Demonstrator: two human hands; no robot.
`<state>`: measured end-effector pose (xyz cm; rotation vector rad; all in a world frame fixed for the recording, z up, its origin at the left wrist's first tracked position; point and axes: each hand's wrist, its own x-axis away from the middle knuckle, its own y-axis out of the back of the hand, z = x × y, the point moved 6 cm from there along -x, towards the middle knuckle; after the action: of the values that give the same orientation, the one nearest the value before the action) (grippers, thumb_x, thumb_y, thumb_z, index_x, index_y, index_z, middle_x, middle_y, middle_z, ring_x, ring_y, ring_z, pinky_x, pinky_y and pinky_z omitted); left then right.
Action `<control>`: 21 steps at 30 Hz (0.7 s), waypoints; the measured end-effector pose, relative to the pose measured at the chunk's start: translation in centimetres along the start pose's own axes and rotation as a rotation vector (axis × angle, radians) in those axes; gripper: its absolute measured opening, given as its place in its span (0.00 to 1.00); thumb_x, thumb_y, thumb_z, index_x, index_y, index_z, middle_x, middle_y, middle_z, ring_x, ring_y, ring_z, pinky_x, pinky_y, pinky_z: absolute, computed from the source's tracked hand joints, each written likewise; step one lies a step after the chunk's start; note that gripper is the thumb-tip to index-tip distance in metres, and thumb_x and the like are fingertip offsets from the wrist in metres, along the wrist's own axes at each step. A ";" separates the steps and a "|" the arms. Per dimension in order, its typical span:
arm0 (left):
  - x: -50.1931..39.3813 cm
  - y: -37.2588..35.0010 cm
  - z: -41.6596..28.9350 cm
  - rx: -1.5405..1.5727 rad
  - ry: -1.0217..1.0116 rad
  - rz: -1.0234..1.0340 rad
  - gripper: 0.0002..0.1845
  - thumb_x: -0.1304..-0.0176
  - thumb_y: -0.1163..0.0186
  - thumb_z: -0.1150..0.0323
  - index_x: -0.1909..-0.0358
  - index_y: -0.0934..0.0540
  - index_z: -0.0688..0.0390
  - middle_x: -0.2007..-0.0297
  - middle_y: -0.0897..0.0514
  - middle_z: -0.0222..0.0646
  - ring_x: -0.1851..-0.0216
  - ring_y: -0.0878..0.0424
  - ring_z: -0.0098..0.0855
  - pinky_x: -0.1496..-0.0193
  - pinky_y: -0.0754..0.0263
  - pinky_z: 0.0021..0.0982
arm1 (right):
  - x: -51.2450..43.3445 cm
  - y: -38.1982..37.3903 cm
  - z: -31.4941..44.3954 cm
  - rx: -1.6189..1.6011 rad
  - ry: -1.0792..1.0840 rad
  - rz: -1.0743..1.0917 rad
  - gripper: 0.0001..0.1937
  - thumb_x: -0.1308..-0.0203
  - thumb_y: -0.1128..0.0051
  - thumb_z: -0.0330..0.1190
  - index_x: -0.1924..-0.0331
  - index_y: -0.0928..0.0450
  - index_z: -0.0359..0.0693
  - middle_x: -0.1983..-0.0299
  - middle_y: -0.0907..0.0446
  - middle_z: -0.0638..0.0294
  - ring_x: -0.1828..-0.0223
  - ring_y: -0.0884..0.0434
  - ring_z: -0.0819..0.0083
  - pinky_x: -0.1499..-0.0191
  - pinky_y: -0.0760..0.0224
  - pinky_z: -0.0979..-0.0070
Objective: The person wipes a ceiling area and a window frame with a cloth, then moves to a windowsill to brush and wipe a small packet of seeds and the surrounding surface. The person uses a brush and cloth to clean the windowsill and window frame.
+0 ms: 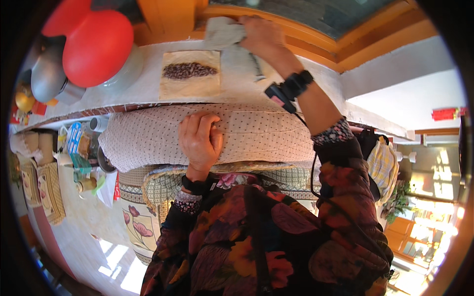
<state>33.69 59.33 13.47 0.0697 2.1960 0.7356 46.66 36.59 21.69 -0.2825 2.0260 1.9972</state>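
Observation:
My right hand (pixel 262 35) is stretched up to the orange wooden window frame (pixel 307 40), its fingers closed on a light striped cloth (pixel 223 34) that lies against the frame's lower edge. My left hand (pixel 200 140), fingers curled, rests on a pale dotted cloth covering (pixel 259 133) over a long padded shape. Between them, on the white sill (pixel 148 79), lies a cream paper or cloth sheet (pixel 190 88) bearing a strip of dark, bean-like shapes. A partly hidden item with a dark toothed edge (pixel 257 66) lies beneath my right forearm. Black bands circle both wrists.
A large red rounded vase or ornament (pixel 99 48) stands on the sill at the left, beside a silver rounded object (pixel 48 74). Below them, a side surface holds a teal box (pixel 80 163), a jar (pixel 87 184) and bags. A yellow checked cloth (pixel 383 170) hangs at the right.

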 end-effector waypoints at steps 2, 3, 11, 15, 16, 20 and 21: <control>-0.1 0.0 -0.1 0.020 -0.016 -0.013 0.11 0.54 0.42 0.74 0.66 0.19 0.53 0.65 0.19 0.31 0.65 0.24 0.39 0.61 0.32 0.39 | -0.2 0.1 1.0 -0.011 0.002 -0.039 0.18 0.50 0.35 0.32 0.51 0.18 0.45 0.55 0.16 0.53 0.52 0.15 0.54 0.53 0.20 0.57; -0.1 0.1 -0.2 0.029 -0.020 -0.018 0.11 0.54 0.42 0.74 0.66 0.19 0.53 0.65 0.19 0.31 0.65 0.24 0.39 0.61 0.32 0.39 | -0.1 0.2 0.9 -0.016 0.001 -0.053 0.18 0.50 0.36 0.31 0.51 0.18 0.45 0.55 0.16 0.52 0.52 0.15 0.54 0.52 0.20 0.57; -0.1 0.1 -0.6 -0.012 -0.035 -0.015 0.10 0.52 0.44 0.76 0.66 0.20 0.56 0.66 0.19 0.34 0.66 0.23 0.42 0.62 0.31 0.40 | 5.8 1.1 -12.8 0.063 -0.235 0.059 0.26 0.51 0.31 0.37 0.45 0.24 0.54 0.53 0.16 0.53 0.50 0.16 0.52 0.50 0.22 0.58; 0.0 -0.1 -0.4 -0.021 -0.035 -0.033 0.10 0.53 0.43 0.75 0.66 0.19 0.54 0.66 0.19 0.31 0.66 0.23 0.38 0.61 0.31 0.38 | 9.4 2.6 -19.5 0.141 -0.407 0.117 0.25 0.52 0.31 0.36 0.46 0.23 0.56 0.51 0.16 0.56 0.50 0.16 0.54 0.49 0.23 0.60; 0.0 -0.1 -0.4 -0.021 -0.037 -0.036 0.10 0.53 0.43 0.75 0.66 0.19 0.54 0.66 0.19 0.31 0.66 0.23 0.38 0.61 0.31 0.38 | 10.1 3.2 -20.6 0.148 -0.415 0.100 0.24 0.51 0.32 0.37 0.46 0.23 0.56 0.51 0.16 0.56 0.49 0.16 0.55 0.49 0.23 0.60; 0.0 -0.2 -0.4 -0.028 -0.052 -0.045 0.10 0.53 0.44 0.75 0.67 0.20 0.54 0.66 0.19 0.31 0.66 0.23 0.39 0.62 0.31 0.38 | 12.1 3.6 -22.7 0.218 -0.419 0.047 0.23 0.49 0.34 0.40 0.46 0.22 0.57 0.51 0.15 0.56 0.48 0.17 0.54 0.47 0.23 0.59; 0.0 -0.2 -0.4 -0.035 -0.053 -0.046 0.10 0.53 0.44 0.75 0.67 0.20 0.54 0.66 0.19 0.31 0.66 0.23 0.39 0.62 0.31 0.38 | 12.6 3.4 -22.8 0.240 -0.397 0.042 0.23 0.49 0.34 0.41 0.46 0.22 0.57 0.51 0.15 0.56 0.48 0.17 0.54 0.47 0.23 0.59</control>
<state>33.43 58.94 13.56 0.0206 2.1264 0.7384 32.27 14.66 20.79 0.1949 1.9902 1.6461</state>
